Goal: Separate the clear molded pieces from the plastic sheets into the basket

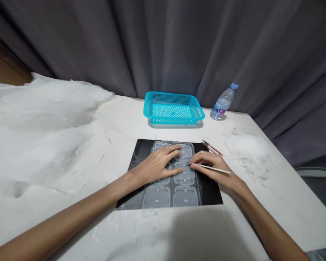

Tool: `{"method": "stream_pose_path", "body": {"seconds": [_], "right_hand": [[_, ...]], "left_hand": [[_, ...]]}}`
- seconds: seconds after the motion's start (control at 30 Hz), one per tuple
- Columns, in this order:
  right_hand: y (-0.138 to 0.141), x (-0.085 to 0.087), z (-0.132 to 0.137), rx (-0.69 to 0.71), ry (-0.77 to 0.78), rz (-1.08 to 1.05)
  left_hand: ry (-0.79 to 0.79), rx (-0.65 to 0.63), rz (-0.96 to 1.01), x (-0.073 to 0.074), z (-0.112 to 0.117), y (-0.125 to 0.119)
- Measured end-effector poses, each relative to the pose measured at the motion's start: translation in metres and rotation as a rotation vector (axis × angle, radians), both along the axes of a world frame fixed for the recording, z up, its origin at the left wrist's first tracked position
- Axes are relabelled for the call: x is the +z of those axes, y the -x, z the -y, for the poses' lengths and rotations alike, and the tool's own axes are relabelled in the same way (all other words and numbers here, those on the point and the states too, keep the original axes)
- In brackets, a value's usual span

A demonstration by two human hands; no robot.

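A clear plastic sheet of moulded rounded-rectangle pieces (184,195) lies on a black mat (212,190) on the white table. My left hand (159,165) rests flat on the sheet, fingers stretched out and pressing it down. My right hand (210,166) pinches a thin pale stick-like tool (214,169), its tip touching the sheet near my left fingertips. A pair of small snips with pink handles (210,146) lies at the mat's far right corner, just beyond my right hand.
A turquoise perforated basket (174,107) stands beyond the mat. A water bottle with a blue cap (223,102) stands to its right. Crumpled clear plastic film (40,130) is heaped on the left. White scraps (247,152) litter the right side. Grey curtain behind.
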State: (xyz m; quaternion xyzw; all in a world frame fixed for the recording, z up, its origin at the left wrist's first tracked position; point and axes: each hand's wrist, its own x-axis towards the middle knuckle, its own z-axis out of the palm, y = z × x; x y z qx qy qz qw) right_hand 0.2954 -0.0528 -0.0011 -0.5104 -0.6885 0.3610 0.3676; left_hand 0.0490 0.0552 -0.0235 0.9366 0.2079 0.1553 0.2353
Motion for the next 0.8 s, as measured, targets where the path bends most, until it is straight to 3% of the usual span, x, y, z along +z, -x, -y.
{"method": "stream_pose_path", "body": {"seconds": [0.23,0.37,0.57,0.8], "right_hand": [[0.003,-0.014,-0.008,0.026,-0.143,0.021],[0.007,-0.018,-0.009,0.059,-0.148,0.013],[0.008,-0.02,-0.009,0.059,-0.136,0.056],[0.011,-0.018,-0.011,0.07,-0.152,0.081]], "left_hand": [[-0.044,0.073,-0.052,0.003,0.003,0.0],[-0.074,0.089,-0.065,0.006,0.005,0.001],[-0.084,-0.005,-0.063,0.005,0.001,0.004],[-0.022,0.076,-0.059,0.001,0.0,0.0]]}}
